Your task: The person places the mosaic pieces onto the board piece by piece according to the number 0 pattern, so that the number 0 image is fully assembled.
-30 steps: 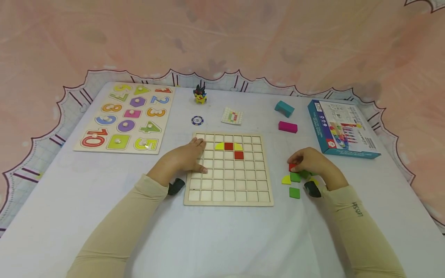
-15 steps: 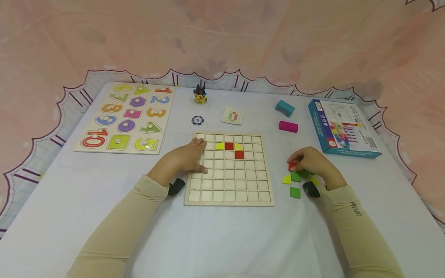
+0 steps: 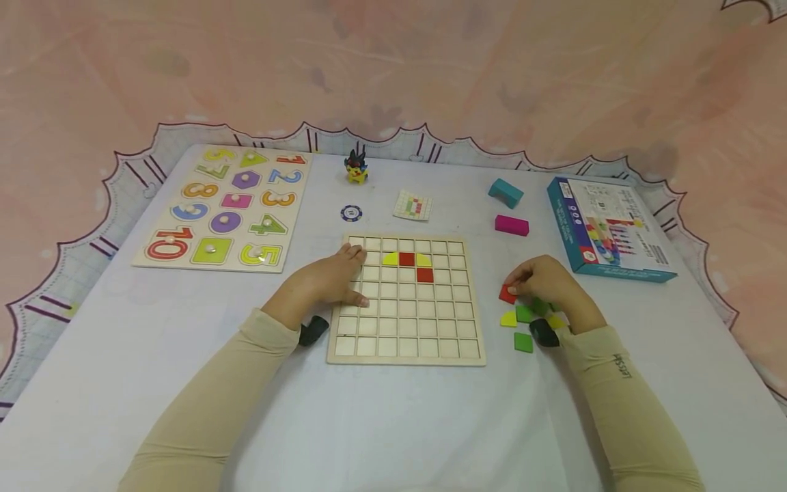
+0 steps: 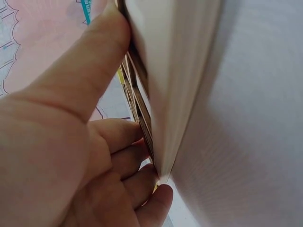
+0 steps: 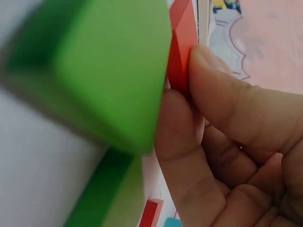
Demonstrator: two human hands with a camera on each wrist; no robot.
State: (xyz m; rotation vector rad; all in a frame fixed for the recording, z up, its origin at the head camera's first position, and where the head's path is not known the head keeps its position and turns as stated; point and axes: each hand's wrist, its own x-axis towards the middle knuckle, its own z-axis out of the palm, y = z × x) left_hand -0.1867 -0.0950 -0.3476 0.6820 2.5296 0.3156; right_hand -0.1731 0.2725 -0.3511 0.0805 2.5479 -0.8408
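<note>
My left hand (image 3: pixel 332 279) rests on the left edge of a wooden grid board (image 3: pixel 406 348), thumb and fingers spread over its rim. On the board, a red square (image 3: pixel 406 259) lies between two yellow quarter-round tiles (image 3: pixel 390 259), with another red square just below and to the right. My right hand (image 3: pixel 547 281) pinches a red square tile (image 3: pixel 507 294) between thumb and index finger; the right wrist view shows the tile (image 5: pixel 181 52) at the fingertips. Loose green tiles (image 3: pixel 523 342) and yellow tiles (image 3: pixel 508 319) lie under and beside this hand, some partly hidden by it.
A small pattern card (image 3: pixel 412 206), a poker chip (image 3: pixel 351 213) and a toy figure (image 3: pixel 356 167) are behind the board. A number puzzle (image 3: pixel 215 212) lies left. Teal (image 3: pixel 506 193) and magenta blocks (image 3: pixel 512 225) and a boxed set (image 3: pixel 615 229) are at right.
My right hand has moved slightly left with the red tile, which now shows more fully beside the green and yellow tiles. The left hand stays on the board.
</note>
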